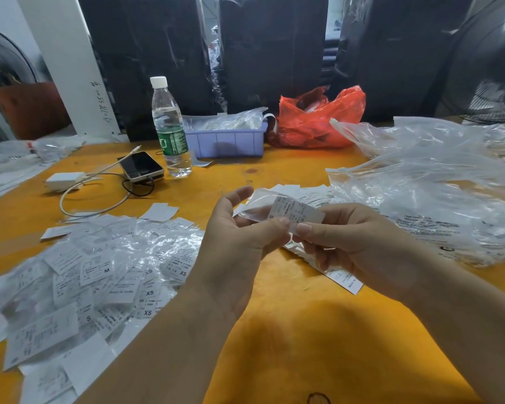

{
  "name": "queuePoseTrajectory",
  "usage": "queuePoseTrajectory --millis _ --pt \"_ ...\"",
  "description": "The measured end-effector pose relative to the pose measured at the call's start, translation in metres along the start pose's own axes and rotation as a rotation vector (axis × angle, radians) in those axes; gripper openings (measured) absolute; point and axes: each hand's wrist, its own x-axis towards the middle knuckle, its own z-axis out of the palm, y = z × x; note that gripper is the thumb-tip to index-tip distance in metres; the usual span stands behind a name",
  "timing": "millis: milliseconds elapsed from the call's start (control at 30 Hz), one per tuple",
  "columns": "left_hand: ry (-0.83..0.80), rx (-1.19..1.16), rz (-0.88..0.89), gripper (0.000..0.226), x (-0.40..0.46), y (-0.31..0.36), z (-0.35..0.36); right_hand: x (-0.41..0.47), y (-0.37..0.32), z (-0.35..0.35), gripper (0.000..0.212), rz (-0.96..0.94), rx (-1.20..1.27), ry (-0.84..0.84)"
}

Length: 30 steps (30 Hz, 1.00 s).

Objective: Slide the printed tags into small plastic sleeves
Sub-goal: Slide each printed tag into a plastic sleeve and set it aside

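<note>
Clear plastic is showing between both hands: I am seeing the left hand pinching a small sleeve while the right hand is gripping a printed tag, its end lying in the sleeve mouth, above the orange bench. Filled sleeves are piling at left; loose tags are lying just beyond the hands.

The table is orange-yellow. White tags carry black print, with size letters XS, S and M. The sleeves are clear. The bottle is clear with a white cap and green label. The bin is lavender; the bag is red-orange; the phone is black.
</note>
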Motion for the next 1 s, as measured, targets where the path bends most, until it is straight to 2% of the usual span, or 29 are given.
queuePoseTrajectory --millis 167,267,367,500,667,1000 --pt "-0.015 0.018 0.015 0.060 0.0010 -0.0006 0.0000 0.0006 0.0007 0.0019 0.038 0.026 -0.064 0.017" --pt "-0.008 0.104 0.055 0.066 -0.0001 0.0003 0.0003 0.0004 0.0000 0.0039 0.031 0.030 -0.121 0.065" --pt "-0.007 0.164 0.071 0.064 -0.0004 0.0001 -0.0015 -0.0008 -0.0029 0.0014 0.015 -0.007 -0.095 0.142" --pt "-0.016 0.204 0.099 0.062 -0.0015 -0.0009 0.0008 -0.0012 -0.0040 -0.0003 0.016 -0.062 -0.098 0.170" --pt "0.050 0.144 0.088 0.039 0.0006 -0.0029 0.0003 -0.0011 -0.0042 0.0009 0.016 -0.057 -0.078 0.156" --pt "-0.008 0.122 0.115 0.046 -0.0024 -0.0020 0.0023 0.0003 -0.0026 -0.0006 0.014 -0.074 -0.063 0.192"
